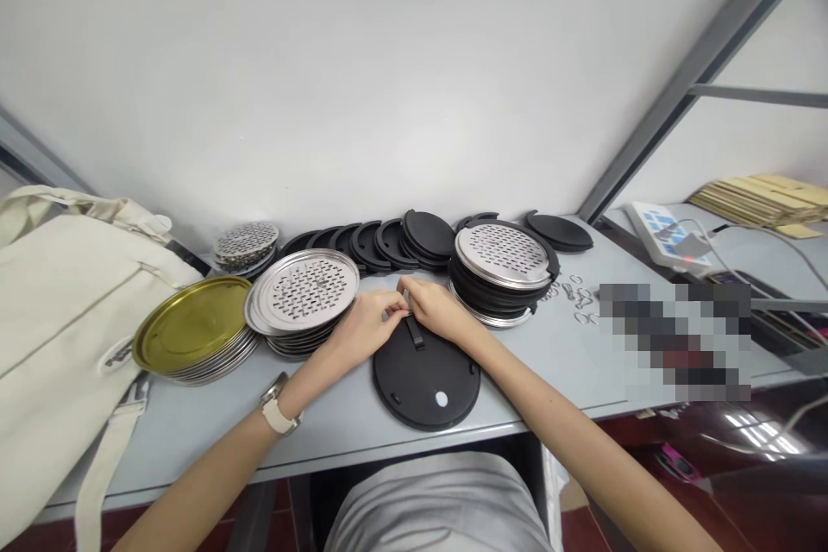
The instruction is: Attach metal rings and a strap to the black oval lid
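A round black plastic disc (427, 397) lies on the table in front of me, with a short black strap (415, 333) near its far edge and a white round sticker (442, 399) toward its near edge. At the far end of the strap my left hand (370, 323) pinches with thumb and fingers. My right hand (428, 304) is closed against the same spot, fingertips touching those of the left. Something small and thin shows between them, too little visible to name. Left of my hands is a stack topped by a metal grater plate (316, 289).
Gold-coloured metal lids (194, 323) are stacked beside a cream bag (58, 302) at left. Black discs (368, 243) lean along the wall. Another stack with a grater plate (503, 254) stands at right, near loose metal rings (582, 297). A power strip (666, 233) lies farther right.
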